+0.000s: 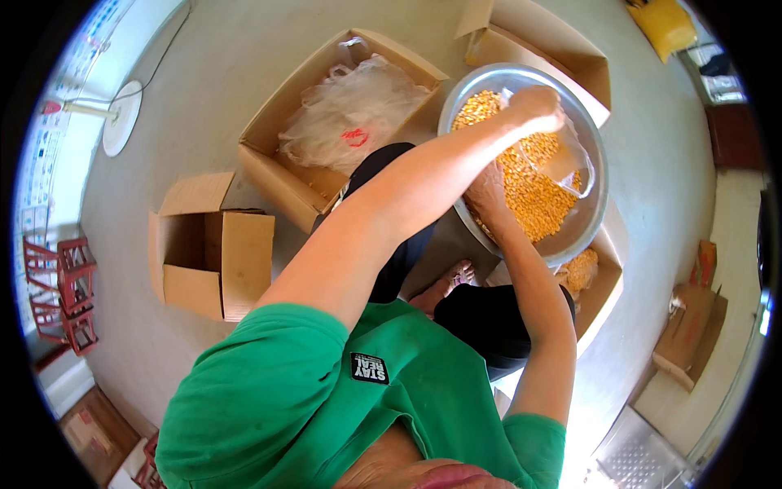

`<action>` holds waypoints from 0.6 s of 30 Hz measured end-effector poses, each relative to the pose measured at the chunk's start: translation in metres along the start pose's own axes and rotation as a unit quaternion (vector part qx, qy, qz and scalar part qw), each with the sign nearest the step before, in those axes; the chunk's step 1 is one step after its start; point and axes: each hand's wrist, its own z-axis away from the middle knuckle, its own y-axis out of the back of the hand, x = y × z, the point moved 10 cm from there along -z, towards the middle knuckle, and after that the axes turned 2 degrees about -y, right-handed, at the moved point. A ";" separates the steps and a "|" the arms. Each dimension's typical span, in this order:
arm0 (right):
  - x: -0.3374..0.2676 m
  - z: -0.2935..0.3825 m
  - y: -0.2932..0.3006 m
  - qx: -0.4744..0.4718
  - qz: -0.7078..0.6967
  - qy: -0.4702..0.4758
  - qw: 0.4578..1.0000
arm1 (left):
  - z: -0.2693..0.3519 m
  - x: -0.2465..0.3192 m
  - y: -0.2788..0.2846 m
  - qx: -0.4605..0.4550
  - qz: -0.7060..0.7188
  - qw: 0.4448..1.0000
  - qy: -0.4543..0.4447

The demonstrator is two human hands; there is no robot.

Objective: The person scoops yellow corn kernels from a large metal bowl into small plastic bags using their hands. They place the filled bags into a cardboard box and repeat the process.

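Observation:
A large metal basin (586,235) holds loose yellow corn kernels (537,208). My left hand (537,109) is curled over the far part of the basin, closed on the upper edge of a clear plastic bag (565,156). The bag lies slack across the kernels, its mouth spread toward the right wall. My right hand (487,188) is low at the basin's left side, against the kernels and partly under my left forearm. Its fingers are hidden, so whether it grips anything cannot be told.
Left of the basin, an open cardboard box (269,165) holds a heap of thin plastic bags (354,110). A smaller open box (192,293) stands farther left. Another box (602,278) under the basin contains a bag of corn (579,269). One more box (544,46) is behind.

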 end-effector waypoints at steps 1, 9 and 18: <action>-0.006 0.002 0.013 0.030 0.025 0.012 0.999 | -0.002 -0.005 -0.001 0.003 -0.001 1.000 0.015; 0.024 0.030 0.036 0.003 0.020 -0.061 0.998 | 0.001 -0.029 0.010 0.020 -0.008 0.999 0.024; 0.048 0.048 0.026 -0.059 -0.049 -0.166 0.983 | 0.029 -0.038 -0.004 -0.021 0.018 0.994 0.110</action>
